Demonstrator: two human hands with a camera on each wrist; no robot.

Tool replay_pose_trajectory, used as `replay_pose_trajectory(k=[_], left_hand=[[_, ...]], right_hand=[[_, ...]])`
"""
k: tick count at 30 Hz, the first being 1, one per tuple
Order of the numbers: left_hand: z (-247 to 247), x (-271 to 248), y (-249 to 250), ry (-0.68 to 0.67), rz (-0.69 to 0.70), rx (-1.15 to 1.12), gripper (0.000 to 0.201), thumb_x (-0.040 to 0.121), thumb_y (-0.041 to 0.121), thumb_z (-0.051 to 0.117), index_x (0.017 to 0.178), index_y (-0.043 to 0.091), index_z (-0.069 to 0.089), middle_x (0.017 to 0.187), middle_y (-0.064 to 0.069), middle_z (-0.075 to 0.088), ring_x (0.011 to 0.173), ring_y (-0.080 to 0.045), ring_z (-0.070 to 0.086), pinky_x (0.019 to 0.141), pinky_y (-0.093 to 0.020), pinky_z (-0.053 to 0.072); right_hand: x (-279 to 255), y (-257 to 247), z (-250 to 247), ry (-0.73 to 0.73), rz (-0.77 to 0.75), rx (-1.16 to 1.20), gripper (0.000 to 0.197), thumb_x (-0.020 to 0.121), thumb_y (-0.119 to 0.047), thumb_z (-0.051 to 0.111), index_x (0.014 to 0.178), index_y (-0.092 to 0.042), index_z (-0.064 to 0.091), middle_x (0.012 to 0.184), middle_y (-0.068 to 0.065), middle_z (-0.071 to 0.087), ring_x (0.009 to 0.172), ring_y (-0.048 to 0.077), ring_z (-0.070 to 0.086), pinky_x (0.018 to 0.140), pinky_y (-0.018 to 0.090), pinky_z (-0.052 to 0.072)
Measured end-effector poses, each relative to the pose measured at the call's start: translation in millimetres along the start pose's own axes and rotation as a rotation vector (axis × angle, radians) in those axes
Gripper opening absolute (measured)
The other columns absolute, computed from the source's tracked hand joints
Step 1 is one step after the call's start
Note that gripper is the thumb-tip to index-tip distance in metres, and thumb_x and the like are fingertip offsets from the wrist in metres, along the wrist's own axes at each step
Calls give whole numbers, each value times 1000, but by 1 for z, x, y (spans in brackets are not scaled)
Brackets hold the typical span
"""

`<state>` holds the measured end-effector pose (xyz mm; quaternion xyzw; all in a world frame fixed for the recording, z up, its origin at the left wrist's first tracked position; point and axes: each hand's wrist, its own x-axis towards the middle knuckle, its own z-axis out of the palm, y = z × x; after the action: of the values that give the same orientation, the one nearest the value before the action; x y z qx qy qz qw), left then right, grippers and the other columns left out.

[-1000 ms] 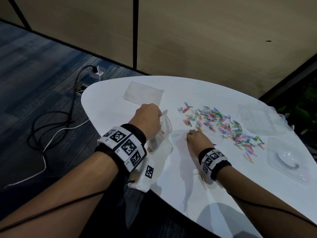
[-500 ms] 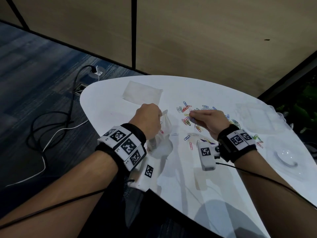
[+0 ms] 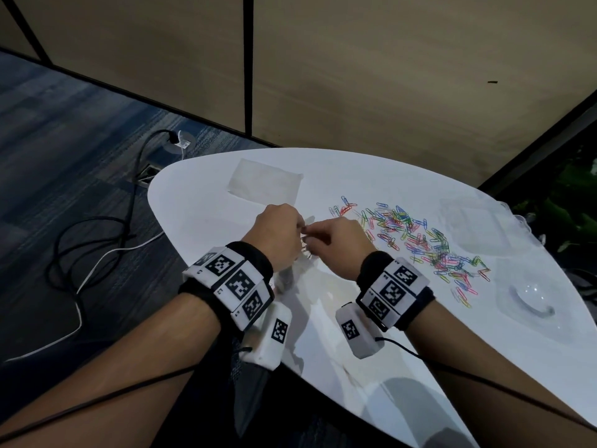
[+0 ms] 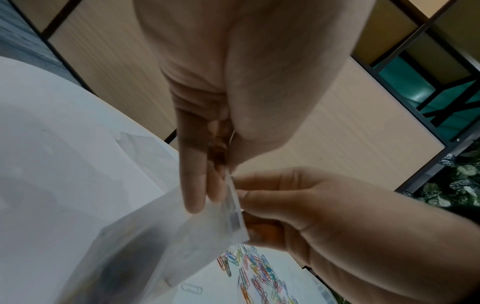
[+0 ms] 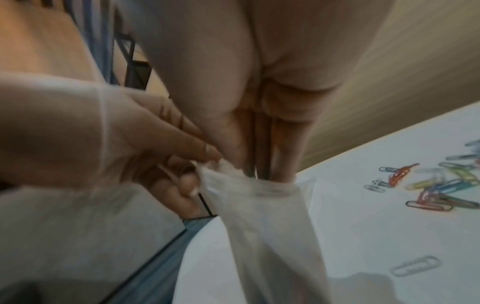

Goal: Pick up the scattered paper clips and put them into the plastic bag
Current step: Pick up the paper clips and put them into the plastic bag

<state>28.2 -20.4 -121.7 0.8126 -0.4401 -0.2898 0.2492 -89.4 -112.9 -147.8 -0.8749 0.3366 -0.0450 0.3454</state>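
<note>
A pile of coloured paper clips [image 3: 420, 240] lies scattered on the white table [image 3: 355, 176], right of my hands. My left hand [image 3: 298, 226] pinches the rim of a clear plastic bag [image 3: 302, 270] and holds it up above the table. My right hand [image 3: 311, 229] is at the bag's mouth. In the right wrist view its bunched fingertips [image 5: 283, 164] dip into the bag [image 5: 272, 226], pinching what look like paper clips, mostly hidden. The left fingers [image 5: 197, 156] grip the rim beside them. Dark clips show inside the bag.
A second flat clear bag [image 3: 265, 184] lies at the table's far left. Clear plastic box parts [image 3: 471, 227] [image 3: 529, 302] sit at the right beyond the pile. A lone silver clip [image 5: 415, 265] lies near the bag. Cables [image 3: 97, 240] trail on the floor left of the table edge.
My right hand left the table, went into the pile, then swung left to the bag's mouth with its fingers pinched. The left hand kept holding the bag in place.
</note>
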Motion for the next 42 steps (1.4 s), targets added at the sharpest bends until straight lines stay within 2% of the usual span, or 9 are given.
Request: replay_pose_trajectory(k=[3,6,8,13,19,26,31,35,42], left_hand=[[-2,1,0,14,-7,-11,32,90,-1,45,81,10,74,78,-21,67,79,-36,72,77,-43,62],[-4,0,1,15,-8,8,36,85,-6,42,54,11,49,68,-17,57,79,-40,71,75,-46,63],[-5,0,0,7,-2,13,40,81,-8,39,49,15,35,64,-12,50,78,-41,71,73,-48,63],[-4,0,-3,19,11,29,43,84,-7,40,48,16,36,60,-11,50,76,-40,71,71,-48,62],[-1,5,-7,36,24,9,39,89,-1,42,52,12,47,75,-22,67,75,-40,71,71,-48,63],[2,6,-7,25,44,17,42,90,1,42,50,15,46,76,-23,66,75,-43,70,72,-49,62],[4,11,-9,17,35,4,34,92,2,42,67,3,65,77,-23,68,73,-41,71,70,-48,63],[5,10,-4,5,40,11,38,89,-1,41,54,9,49,72,-22,65,75,-42,70,70,-50,62],[11,8,6,-20,42,38,38,86,-4,39,51,12,42,67,-20,61,72,-40,72,68,-49,62]], right_hand=[[-4,2,-15,-79,-45,157,35,93,-3,49,114,-19,72,94,2,74,86,15,69,83,25,55],[-4,28,-25,79,46,435,40,92,8,40,104,-11,73,106,7,72,97,20,71,87,35,58],[-2,52,-19,114,25,98,36,95,-2,43,114,-17,70,121,5,68,112,20,64,100,38,51],[-13,109,34,-382,-270,-711,56,101,-32,25,153,-14,19,162,7,14,148,30,19,114,47,30],[-33,176,16,-217,-211,-815,57,103,-27,15,154,-18,-8,163,0,-12,150,22,-6,122,44,14],[3,214,-26,-141,23,-926,55,103,-34,20,153,-31,-1,164,1,-6,149,38,2,116,57,21],[19,218,-25,-143,112,-823,60,99,-25,40,153,-24,12,160,9,13,134,43,32,104,52,40],[17,208,-15,-5,31,-761,40,82,-1,61,121,-8,54,120,12,57,96,31,56,73,42,56],[12,189,-35,127,178,-538,14,91,-8,57,91,-12,70,82,11,68,74,30,64,63,28,49]])
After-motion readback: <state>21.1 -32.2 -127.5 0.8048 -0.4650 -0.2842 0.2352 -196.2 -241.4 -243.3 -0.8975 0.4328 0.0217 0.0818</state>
